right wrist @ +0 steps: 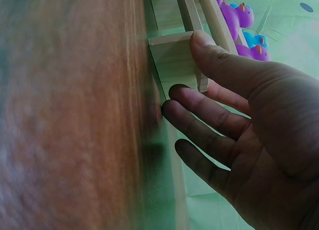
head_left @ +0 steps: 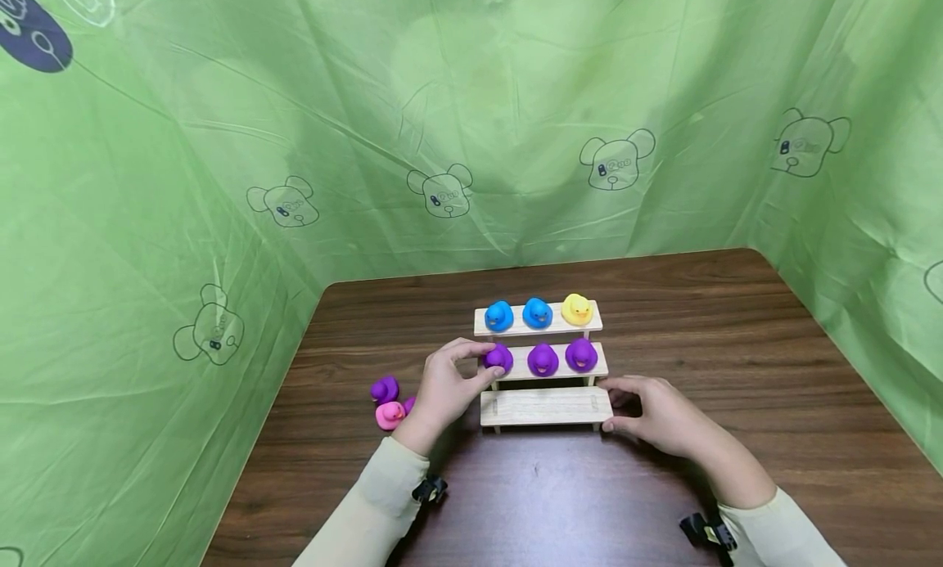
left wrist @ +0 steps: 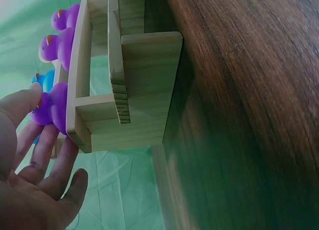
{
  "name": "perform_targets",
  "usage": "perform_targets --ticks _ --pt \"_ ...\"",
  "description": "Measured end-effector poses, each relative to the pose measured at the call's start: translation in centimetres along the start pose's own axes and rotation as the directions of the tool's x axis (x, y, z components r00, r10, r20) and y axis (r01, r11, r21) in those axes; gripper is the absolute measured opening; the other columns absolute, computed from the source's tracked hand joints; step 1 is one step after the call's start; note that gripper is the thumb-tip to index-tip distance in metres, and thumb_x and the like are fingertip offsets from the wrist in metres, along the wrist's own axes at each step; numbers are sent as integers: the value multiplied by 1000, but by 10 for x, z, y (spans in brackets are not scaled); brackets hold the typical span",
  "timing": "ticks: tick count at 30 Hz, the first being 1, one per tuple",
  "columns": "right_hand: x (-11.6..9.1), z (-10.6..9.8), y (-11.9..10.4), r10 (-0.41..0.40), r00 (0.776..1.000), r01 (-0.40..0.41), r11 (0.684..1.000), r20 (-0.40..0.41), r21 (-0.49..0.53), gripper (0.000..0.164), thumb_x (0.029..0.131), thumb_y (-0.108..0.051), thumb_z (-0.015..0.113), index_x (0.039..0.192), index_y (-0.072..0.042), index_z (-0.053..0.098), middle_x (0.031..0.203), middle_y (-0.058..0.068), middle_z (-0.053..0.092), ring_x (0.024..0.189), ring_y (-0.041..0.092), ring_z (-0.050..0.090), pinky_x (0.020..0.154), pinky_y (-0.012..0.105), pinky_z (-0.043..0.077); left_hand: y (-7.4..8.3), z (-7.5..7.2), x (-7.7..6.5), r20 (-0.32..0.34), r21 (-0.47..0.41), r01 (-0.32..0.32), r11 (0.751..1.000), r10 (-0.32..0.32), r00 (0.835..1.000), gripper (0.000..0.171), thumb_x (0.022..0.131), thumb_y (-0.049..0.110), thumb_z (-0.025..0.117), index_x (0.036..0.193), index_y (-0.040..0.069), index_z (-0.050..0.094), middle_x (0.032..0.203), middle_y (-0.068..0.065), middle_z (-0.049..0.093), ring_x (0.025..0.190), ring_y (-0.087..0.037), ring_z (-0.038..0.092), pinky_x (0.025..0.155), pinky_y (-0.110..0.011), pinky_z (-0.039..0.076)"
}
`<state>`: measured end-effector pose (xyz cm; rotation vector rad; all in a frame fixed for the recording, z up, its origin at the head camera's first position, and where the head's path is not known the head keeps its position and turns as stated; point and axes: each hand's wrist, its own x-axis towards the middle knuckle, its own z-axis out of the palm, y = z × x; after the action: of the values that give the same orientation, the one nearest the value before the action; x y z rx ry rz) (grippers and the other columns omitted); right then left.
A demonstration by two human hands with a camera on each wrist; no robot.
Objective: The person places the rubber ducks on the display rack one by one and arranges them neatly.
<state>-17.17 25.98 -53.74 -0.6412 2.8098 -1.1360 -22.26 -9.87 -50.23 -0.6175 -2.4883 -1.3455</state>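
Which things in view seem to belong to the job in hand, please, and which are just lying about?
Likely part of the job:
wooden tiers
middle-tier purple ducks
blue ducks
yellow duck
probably the loose pink duck and loose purple ducks

Apparently just surroundings:
brown table
green sheet

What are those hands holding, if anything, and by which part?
The left hand pinches a purple duck around its head; the right hand grips the lowest wooden shelf at its right end.

Bare hands (head_left: 448,380), pale cream sleeves (head_left: 372,501), small black wrist devices (head_left: 430,490).
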Motion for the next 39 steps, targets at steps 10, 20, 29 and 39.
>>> perform_targets --ticks 10,20,29,39 --pt "0 1 1 -10 1000 10 1000 -1 8 54 82 -23 92 130 -12 71 102 -13 73 98 16 72 90 44 58 2 0 0 -2 -13 -2 1000 2 1000 36 82 27 94 114 15 82 105 8 75 102 -12 70 92 -51 56" --pt "0 1 2 -12 1000 12 1000 1 14 53 82 -23 92 130 -12 71 102 -12 73 99 15 71 90 44 59 3 -2 0 -4 10 -11 1000 11 1000 40 81 28 94 116 14 82 109 7 74 105 -12 70 94 -42 56" --pt "-1 1 1 -21 1000 21 1000 -2 14 54 82 -21 92 130 -10 71 102 -11 74 98 16 72 89 43 59 -5 -13 0 -24 -33 -38 999 37 999 37 84 26 92 117 14 81 110 5 75 108 -10 69 97 -38 55" --pt "0 1 1 -23 1000 23 1000 -5 10 53 82 -19 92 130 -9 71 102 -11 74 98 18 72 89 44 59 -23 -42 -5 -63 -64 4 998 -8 998 34 84 18 92 116 15 80 111 -5 76 107 -19 71 95 -57 57"
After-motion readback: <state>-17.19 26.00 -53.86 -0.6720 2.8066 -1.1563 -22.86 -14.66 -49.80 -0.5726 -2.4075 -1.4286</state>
